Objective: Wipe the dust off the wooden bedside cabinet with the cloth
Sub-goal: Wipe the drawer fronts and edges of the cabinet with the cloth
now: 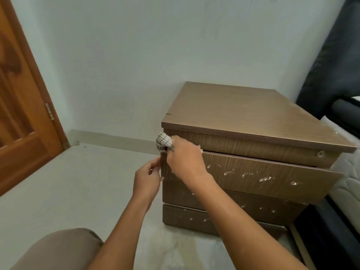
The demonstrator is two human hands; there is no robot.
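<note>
The brown wood-grain bedside cabinet [243, 114] stands on the pale floor [87, 182] against the light wall [136, 55], its flat top bare and its front marked with small white flecks. Its upper drawer [272, 176] is pulled slightly out, the right end further forward than the left.

The right hand [185, 158] presses a bunched white cloth with thin dark checks [163, 142] against the cabinet's front left corner, just under the overhanging top. The fingers are curled closed around the cloth, which bulges out beyond the knuckles to the left and shows again as a small scrap on the far side of the hand.

The left hand [148, 176] sits just below and left of the right one, its fingertips pinched on the left edge of the drawer front, thumb toward the camera. The two hands are near each other but apart.

An orange-brown wooden door [23, 94] stands well left of both hands. A dark padded bed frame [331, 65] with a white mattress [346, 172] lies beyond the cabinet's right side. A brown-clothed knee [58, 248] shows at the lower left.
</note>
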